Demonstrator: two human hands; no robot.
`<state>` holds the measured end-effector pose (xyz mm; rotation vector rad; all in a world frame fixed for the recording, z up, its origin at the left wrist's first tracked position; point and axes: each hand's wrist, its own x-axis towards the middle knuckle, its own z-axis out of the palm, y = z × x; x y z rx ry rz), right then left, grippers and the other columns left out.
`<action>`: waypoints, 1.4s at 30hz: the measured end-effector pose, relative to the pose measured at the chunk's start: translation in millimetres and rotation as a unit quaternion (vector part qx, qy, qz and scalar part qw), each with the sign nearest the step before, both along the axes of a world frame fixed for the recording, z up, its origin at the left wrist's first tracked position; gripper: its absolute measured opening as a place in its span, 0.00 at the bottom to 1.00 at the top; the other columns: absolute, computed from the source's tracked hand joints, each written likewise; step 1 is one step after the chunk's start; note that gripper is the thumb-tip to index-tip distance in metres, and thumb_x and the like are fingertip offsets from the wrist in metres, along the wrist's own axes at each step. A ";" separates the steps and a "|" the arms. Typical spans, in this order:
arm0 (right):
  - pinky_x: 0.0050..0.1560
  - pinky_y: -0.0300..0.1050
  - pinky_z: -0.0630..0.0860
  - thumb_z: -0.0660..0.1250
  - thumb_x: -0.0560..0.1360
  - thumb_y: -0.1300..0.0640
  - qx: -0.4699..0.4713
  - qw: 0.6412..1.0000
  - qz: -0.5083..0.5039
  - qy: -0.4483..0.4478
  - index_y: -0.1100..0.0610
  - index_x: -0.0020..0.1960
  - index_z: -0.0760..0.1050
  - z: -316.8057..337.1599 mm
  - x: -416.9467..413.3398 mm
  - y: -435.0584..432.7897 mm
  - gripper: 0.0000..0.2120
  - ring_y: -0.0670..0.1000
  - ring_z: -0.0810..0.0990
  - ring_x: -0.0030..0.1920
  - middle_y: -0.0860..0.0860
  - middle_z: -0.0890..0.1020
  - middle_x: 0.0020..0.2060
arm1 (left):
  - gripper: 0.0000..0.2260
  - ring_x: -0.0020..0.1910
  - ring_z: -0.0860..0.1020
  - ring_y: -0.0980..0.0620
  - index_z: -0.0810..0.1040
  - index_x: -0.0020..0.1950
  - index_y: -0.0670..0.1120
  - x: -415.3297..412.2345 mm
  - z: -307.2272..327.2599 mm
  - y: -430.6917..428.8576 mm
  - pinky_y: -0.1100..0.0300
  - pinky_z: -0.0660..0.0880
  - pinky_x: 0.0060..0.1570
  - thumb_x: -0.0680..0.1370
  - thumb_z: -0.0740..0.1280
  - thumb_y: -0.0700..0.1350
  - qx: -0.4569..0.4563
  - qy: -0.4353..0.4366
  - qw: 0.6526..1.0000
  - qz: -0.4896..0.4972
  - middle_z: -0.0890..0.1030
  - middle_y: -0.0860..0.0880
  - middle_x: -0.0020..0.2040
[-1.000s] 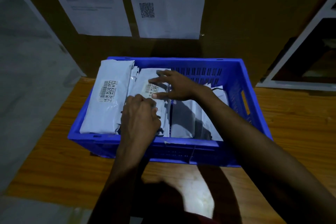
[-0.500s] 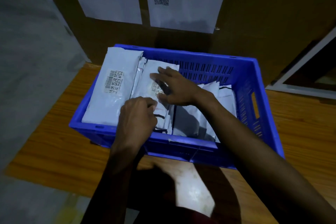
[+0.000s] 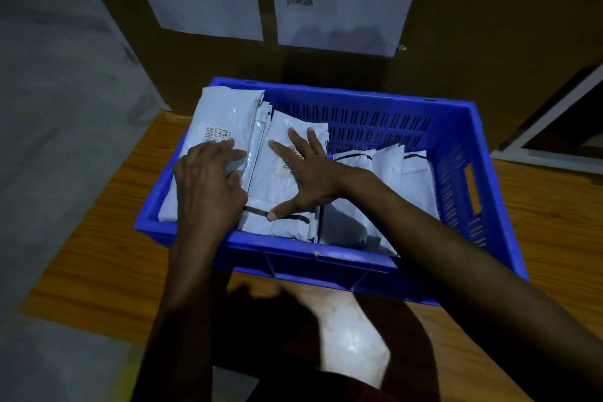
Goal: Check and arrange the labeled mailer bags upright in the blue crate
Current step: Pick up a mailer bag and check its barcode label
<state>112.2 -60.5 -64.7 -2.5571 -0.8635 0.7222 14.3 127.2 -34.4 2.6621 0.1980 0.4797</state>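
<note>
You have an orange-brown wood-grain tabletop [image 3: 98, 248] in front of you. On it, toward 12 o'clock, sits a blue slotted plastic crate [image 3: 326, 266]. Wood shows at 9 and 3 o'clock; a pale bright patch lies at 6 o'clock.

Our left hand [image 3: 208, 186] shows its back, knuckles raised, fingers [image 3: 233, 153] bent and close together, thumb tucked beneath them; whether they close on anything we cannot tell. Our right hand [image 3: 308, 173] lies palm-down, fingers [image 3: 295, 140] straight and fanned, thumb stretched wide toward the left hand. Both forearms reach forward, the right angling in from the right.
</note>
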 end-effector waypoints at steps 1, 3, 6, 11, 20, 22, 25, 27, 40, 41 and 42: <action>0.77 0.72 0.39 0.76 0.62 0.26 -0.012 1.000 0.003 -0.001 0.39 0.81 0.32 -1.7 0.5 2.3 0.67 0.59 0.19 0.74 0.48 0.27 0.79 | 0.15 0.70 0.73 0.44 0.83 0.61 0.44 -0.7 -1.1 0.2 0.46 0.61 0.72 0.74 0.73 0.35 -0.003 0.000 1.000 0.002 0.80 0.46 0.67; 0.76 0.73 0.40 0.76 0.61 0.26 -0.035 0.999 0.006 0.003 0.39 0.81 0.30 -5.8 2.3 5.3 0.68 0.60 0.18 0.74 0.49 0.25 0.79 | 0.15 0.71 0.72 0.44 0.83 0.61 0.44 -2.1 -3.1 0.8 0.47 0.60 0.73 0.75 0.73 0.36 -0.007 0.001 1.000 0.004 0.80 0.46 0.68; 0.76 0.76 0.40 0.77 0.60 0.26 -0.058 0.998 0.009 0.016 0.39 0.80 0.28 -12.1 5.3 7.3 0.70 0.61 0.16 0.72 0.49 0.23 0.77 | 0.15 0.71 0.72 0.44 0.83 0.61 0.45 -2.5 -4.7 3.6 0.44 0.61 0.73 0.75 0.72 0.35 -0.013 -0.001 1.000 -0.005 0.80 0.46 0.68; 0.75 0.75 0.41 0.78 0.59 0.27 -0.061 0.998 0.006 0.033 0.37 0.79 0.28 -24.0 9.3 12.1 0.71 0.60 0.13 0.70 0.47 0.21 0.76 | 0.15 0.71 0.72 0.45 0.83 0.61 0.45 -2.3 -6.7 5.9 0.42 0.62 0.75 0.76 0.71 0.35 -0.029 -0.007 1.000 -0.009 0.80 0.47 0.67; 0.75 0.78 0.44 0.78 0.58 0.26 -0.057 0.998 -0.005 0.035 0.35 0.78 0.27 -32.2 9.1 14.2 0.71 0.57 0.12 0.68 0.44 0.19 0.74 | 0.13 0.71 0.72 0.45 0.84 0.59 0.45 -2.2 -7.7 6.4 0.46 0.61 0.73 0.76 0.71 0.37 0.002 -0.008 0.999 -0.036 0.80 0.46 0.67; 0.74 0.79 0.47 0.77 0.58 0.25 -0.058 0.998 -0.007 0.020 0.35 0.79 0.27 -25.9 5.0 13.7 0.71 0.58 0.13 0.69 0.45 0.20 0.75 | 0.12 0.71 0.72 0.45 0.84 0.59 0.45 -2.7 -7.6 5.2 0.46 0.61 0.72 0.76 0.71 0.37 0.009 -0.012 0.999 -0.032 0.80 0.46 0.67; 0.74 0.80 0.50 0.76 0.57 0.23 -0.040 0.999 -0.008 -0.005 0.36 0.80 0.30 -19.5 0.5 9.7 0.70 0.59 0.15 0.72 0.46 0.23 0.77 | 0.12 0.70 0.73 0.44 0.84 0.58 0.45 -3.4 -8.3 5.1 0.45 0.62 0.72 0.76 0.71 0.37 0.008 -0.030 0.999 -0.029 0.81 0.46 0.66; 0.72 0.81 0.50 0.75 0.56 0.22 -0.020 1.000 -0.014 -0.013 0.36 0.80 0.31 -17.3 -0.7 6.6 0.70 0.58 0.16 0.72 0.46 0.25 0.78 | 0.12 0.70 0.73 0.44 0.85 0.57 0.45 -4.6 -9.0 4.0 0.45 0.62 0.72 0.75 0.71 0.36 0.011 -0.048 0.998 -0.039 0.81 0.46 0.65; 0.77 0.53 0.62 0.76 0.70 0.36 0.192 0.957 -0.200 -0.084 0.50 0.82 0.57 42.1 12.7 -70.9 0.49 0.55 0.62 0.79 0.52 0.62 0.81 | 0.09 0.67 0.75 0.46 0.84 0.56 0.47 2.4 7.5 -25.6 0.48 0.65 0.69 0.77 0.72 0.39 -0.043 -0.083 0.985 -0.147 0.84 0.49 0.58; 0.72 0.49 0.69 0.75 0.73 0.37 0.177 0.953 -0.234 -0.080 0.52 0.79 0.65 40.2 16.1 -81.9 0.42 0.54 0.70 0.74 0.52 0.71 0.76 | 0.09 0.66 0.75 0.45 0.84 0.56 0.47 5.3 8.8 -31.9 0.47 0.66 0.69 0.77 0.71 0.39 -0.043 -0.082 0.983 -0.162 0.84 0.49 0.57; 0.67 0.49 0.73 0.73 0.74 0.39 0.147 0.951 -0.262 -0.077 0.54 0.75 0.71 35.7 18.6 -91.2 0.35 0.54 0.76 0.69 0.53 0.77 0.70 | 0.09 0.65 0.76 0.45 0.84 0.56 0.47 8.6 9.2 -38.1 0.47 0.67 0.68 0.77 0.70 0.40 -0.041 -0.079 0.980 -0.179 0.84 0.49 0.56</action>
